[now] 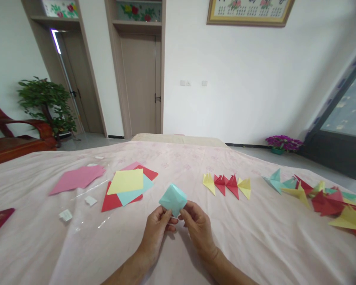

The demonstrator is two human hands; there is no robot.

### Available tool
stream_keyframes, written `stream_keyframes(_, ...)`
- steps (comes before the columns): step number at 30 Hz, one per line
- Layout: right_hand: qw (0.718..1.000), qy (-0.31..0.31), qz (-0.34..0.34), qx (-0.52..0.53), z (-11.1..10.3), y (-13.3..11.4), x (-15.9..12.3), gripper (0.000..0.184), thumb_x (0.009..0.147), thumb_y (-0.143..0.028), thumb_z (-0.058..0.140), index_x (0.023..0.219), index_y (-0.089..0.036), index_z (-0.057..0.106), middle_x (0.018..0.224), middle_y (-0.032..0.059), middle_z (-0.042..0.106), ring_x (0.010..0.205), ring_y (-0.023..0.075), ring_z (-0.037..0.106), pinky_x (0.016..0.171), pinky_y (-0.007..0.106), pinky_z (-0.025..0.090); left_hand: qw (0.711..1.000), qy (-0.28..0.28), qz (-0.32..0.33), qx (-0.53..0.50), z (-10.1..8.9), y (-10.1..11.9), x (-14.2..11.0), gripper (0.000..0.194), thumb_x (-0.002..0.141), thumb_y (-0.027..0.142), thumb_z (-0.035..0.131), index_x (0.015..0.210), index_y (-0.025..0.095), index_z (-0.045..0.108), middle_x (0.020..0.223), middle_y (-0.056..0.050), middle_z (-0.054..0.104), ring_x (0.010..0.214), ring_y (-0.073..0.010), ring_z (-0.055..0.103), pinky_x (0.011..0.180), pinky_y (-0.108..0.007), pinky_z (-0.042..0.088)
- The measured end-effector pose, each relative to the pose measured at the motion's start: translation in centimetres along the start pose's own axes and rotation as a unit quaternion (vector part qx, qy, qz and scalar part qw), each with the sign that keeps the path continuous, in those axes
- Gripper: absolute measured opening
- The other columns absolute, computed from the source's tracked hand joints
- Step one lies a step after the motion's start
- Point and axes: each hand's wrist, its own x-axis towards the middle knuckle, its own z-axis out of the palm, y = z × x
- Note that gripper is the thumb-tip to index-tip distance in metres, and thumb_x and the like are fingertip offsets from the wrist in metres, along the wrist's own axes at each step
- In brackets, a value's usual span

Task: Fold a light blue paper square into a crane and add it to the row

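Note:
A light blue piece of folded origami paper (173,198), diamond-shaped with creases, is held up just above the cloth in the middle. My left hand (158,225) pinches its lower left edge between thumb and fingers. On the lower right edge, my right hand (198,227) grips it the same way. The fingertips behind the paper are partly hidden. To the left lies a loose pile of paper squares with a yellow sheet (126,182) on top, over blue and red ones. Right of my hands, a short row of folded paper cranes includes a red crane (232,185).
A heap of folded cranes (329,202) spreads along the right side. Pink sheets (77,178), small white scraps (65,215) and clear plastic lie to the left, with a dark red item (0,221) at the edge. Pale pink cloth (249,245) covers the table in wrinkles.

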Motion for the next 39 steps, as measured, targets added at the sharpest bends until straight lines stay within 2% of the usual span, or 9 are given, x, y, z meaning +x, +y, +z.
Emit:
stream_keyframes(3,0.996,0.019,0.063,0.066,0.38,0.41,0.22,0.034,0.079,-0.044,0.069,0.099,-0.017,0.067,0.069,0.003,0.067,0.06,0.0175,0.062,0.048,0.024,0.045,0.999,0.011,0.009,0.035,-0.02,-0.02,-0.02,0.036,0.078,0.047,0.071,0.088,0.013,0.068,0.074,-0.007,0.071,0.065,-0.0158,0.065,0.058,-0.024,0.052)
stream_keyframes(9,0.989,0.026,0.091,0.116,0.59,0.6,0.14,0.038,0.074,-0.046,0.074,0.097,-0.017,0.065,0.065,0.0016,0.066,0.056,0.0146,0.061,0.044,0.02,0.043,0.992,0.087,0.066,0.061,0.13,0.44,0.01,0.045,0.069,0.043,0.077,0.102,0.018,0.057,0.07,-0.002,0.071,0.067,-0.0194,0.068,0.056,-0.025,0.051)
stream_keyframes(14,0.984,0.038,0.116,0.132,0.59,0.45,0.06,0.034,0.072,-0.044,0.075,0.086,-0.017,0.061,0.062,0.0002,0.064,0.054,0.013,0.06,0.042,0.018,0.041,0.986,0.124,0.093,0.068,0.37,0.63,0.14,0.05,0.068,0.036,0.076,0.107,0.021,0.048,0.094,-0.007,0.073,0.069,-0.0195,0.07,0.059,-0.028,0.055)
stream_keyframes(24,0.978,0.037,0.13,0.161,0.69,0.21,-0.04,0.039,0.069,-0.048,0.078,0.087,-0.018,0.06,0.066,0.0011,0.067,0.055,0.0129,0.062,0.042,0.017,0.041,0.979,0.122,0.132,0.097,0.42,-0.14,0.37,0.039,0.074,0.034,0.073,0.103,0.022,0.048,0.117,-0.01,0.065,0.065,-0.0159,0.07,0.058,-0.028,0.057)
stream_keyframes(33,0.981,0.017,0.119,0.155,0.73,0.34,-0.17,0.04,0.072,-0.049,0.076,0.087,-0.017,0.06,0.066,0.0022,0.068,0.057,0.0138,0.063,0.044,0.018,0.043,0.983,0.082,0.136,0.09,0.56,0.08,0.04,0.038,0.081,0.036,0.068,0.111,0.021,0.05,0.117,-0.011,0.065,0.083,-0.0198,0.071,0.069,-0.029,0.057)
stream_keyframes(39,0.983,0.006,0.107,0.149,0.72,-0.1,-0.35,0.038,0.074,-0.048,0.075,0.087,-0.017,0.059,0.067,0.0027,0.069,0.058,0.0132,0.062,0.046,0.018,0.045,0.989,0.052,0.123,0.059,0.46,0.31,0.03,0.037,0.087,0.041,0.061,0.114,0.02,0.047,0.113,-0.011,0.066,0.081,-0.0204,0.072,0.067,-0.031,0.055)
